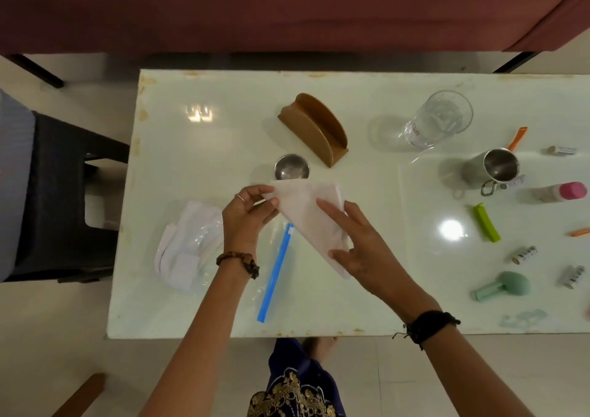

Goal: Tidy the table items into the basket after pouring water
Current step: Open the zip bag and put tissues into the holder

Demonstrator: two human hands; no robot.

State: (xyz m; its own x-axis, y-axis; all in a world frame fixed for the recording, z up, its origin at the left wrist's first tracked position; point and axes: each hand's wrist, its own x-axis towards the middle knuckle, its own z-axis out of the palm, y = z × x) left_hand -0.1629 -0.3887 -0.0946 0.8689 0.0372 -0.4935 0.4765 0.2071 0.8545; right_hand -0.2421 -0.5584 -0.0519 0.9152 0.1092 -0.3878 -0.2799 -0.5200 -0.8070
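Napkin point(306, 212) folded to triangle above table point(191, 161); left hand point(247, 217) pinches corner, right hand point(360, 244) pinches lower edge.

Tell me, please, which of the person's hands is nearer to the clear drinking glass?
Right. The right hand holds the white napkin below and left of the glass; the left hand grips the napkin's other corner, farther left.

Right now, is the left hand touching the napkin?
Touching. The head view shows the left hand pinching the napkin's upper left corner between thumb and fingers.
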